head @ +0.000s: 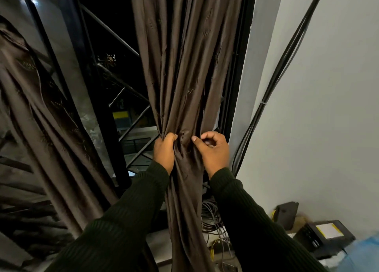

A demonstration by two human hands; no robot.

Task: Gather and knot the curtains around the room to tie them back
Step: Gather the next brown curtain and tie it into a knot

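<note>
Two hands, two dark green ribbed sleeves (127, 220), near bottom of view. Left hand (164, 150) is clenched around the left side of the gathered dark brown satin curtain (184, 77), fingers wrapped into the folds. Right hand (213, 150) sits against the right side of the same bunch, thumb pressed on the fabric, fingers curled; whether they pinch cloth cannot be told. Both hands level with each other, the bunch between them.

Two curtains counted. The gathered one hangs centre frame, long axis vertical, running from top edge down between the arms past the bottom edge, narrowest at the hands. Second dark brown patterned curtain (41, 128) hangs at left, slanting, apart from the first.

Right of the bunch: three or so black cables (287, 56) run up the white wall (328, 107). Low right: two black boxes (287, 212), one with a yellow-edged label. Tangle of grey wires (213, 216) on the sill. Behind: dark window with black metal bars (114, 36).
</note>
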